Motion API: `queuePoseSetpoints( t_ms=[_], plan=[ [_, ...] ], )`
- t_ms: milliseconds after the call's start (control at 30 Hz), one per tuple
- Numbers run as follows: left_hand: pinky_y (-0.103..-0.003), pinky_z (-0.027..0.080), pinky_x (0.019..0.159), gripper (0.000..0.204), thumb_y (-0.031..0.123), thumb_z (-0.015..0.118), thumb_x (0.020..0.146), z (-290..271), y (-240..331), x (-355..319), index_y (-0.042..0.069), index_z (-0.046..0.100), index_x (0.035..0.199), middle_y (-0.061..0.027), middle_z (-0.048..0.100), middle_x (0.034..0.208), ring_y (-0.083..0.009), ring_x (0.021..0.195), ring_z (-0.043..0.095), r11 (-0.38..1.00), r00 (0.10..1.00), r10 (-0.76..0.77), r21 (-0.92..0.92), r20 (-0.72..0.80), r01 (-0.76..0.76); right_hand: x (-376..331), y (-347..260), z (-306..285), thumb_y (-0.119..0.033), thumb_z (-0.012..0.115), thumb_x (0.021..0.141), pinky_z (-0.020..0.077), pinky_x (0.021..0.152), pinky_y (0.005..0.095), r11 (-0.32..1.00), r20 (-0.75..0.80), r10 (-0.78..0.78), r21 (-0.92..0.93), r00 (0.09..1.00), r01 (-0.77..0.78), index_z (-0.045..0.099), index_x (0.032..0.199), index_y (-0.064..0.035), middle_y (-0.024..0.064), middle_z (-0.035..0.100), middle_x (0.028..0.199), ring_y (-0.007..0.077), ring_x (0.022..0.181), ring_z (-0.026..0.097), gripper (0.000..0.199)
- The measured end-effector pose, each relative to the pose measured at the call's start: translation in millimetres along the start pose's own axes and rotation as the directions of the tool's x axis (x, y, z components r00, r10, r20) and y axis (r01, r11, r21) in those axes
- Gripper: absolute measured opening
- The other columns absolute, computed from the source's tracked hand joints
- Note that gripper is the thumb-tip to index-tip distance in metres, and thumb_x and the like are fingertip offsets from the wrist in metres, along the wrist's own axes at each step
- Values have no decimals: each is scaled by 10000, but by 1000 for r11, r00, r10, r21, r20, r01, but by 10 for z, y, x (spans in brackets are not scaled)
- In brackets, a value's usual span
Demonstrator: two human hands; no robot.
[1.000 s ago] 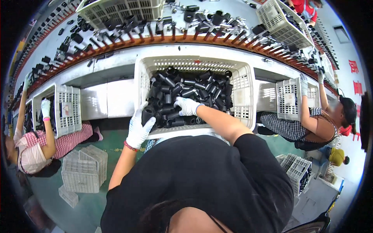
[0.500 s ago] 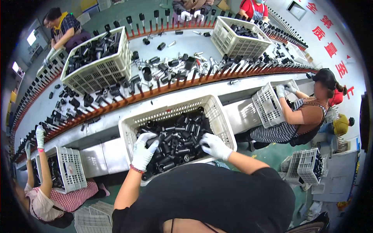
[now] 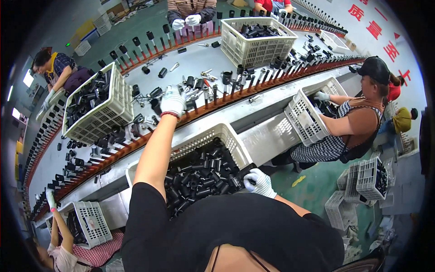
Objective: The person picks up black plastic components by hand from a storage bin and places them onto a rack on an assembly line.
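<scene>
fingers of the right hand point(image 3: 260, 183) bend round a black tube point(image 3: 245, 171), which pokes out by the white basket point(image 3: 234, 143). over the desk point(image 3: 197, 56), the left hand point(image 3: 173, 102) is beside a black cup point(image 3: 155, 107); i can't tell if it grips.

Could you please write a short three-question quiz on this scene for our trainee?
1. Multiple choice: the wearer's right hand is closest to which side of the white crate in front of them? A, left; B, right; C, far.
2. True or false: the black parts in that crate lie in neat rows.
3. Fill in: the wrist of the outstretched left hand wears a ____ band.

Key: 1, B. 2, False; they lie jumbled. 3, red.
</scene>
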State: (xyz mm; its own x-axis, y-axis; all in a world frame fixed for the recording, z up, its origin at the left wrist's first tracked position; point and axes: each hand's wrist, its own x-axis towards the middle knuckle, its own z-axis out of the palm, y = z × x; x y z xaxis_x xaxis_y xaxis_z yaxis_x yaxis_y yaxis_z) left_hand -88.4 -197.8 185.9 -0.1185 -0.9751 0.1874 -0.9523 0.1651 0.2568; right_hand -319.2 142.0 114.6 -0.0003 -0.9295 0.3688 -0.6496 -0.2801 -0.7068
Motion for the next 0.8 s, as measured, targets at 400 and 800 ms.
queuePoseSetpoints(
  t_ms=[400,800],
  plan=[
    [-418,470,843,412,302,656,781,-251,-628,-306,114,554,1133,-145,558,1094,-320,1001,576,996,998,-34,85,59,29,2620,575,-64,-87,615,750,472,720,389,930,-195,-323,-245,926,273,598,789,-55,130,579,839,328,823,583,53],
    [-441,353,1017,786,193,728,676,-9,-1987,-3099,35,331,1336,-217,381,1328,-402,1195,413,920,903,-391,-42,-176,390,3303,487,922,-154,662,730,492,671,406,750,230,-482,-390,846,533,589,807,-87,108,573,849,306,747,592,126]
  ],
)
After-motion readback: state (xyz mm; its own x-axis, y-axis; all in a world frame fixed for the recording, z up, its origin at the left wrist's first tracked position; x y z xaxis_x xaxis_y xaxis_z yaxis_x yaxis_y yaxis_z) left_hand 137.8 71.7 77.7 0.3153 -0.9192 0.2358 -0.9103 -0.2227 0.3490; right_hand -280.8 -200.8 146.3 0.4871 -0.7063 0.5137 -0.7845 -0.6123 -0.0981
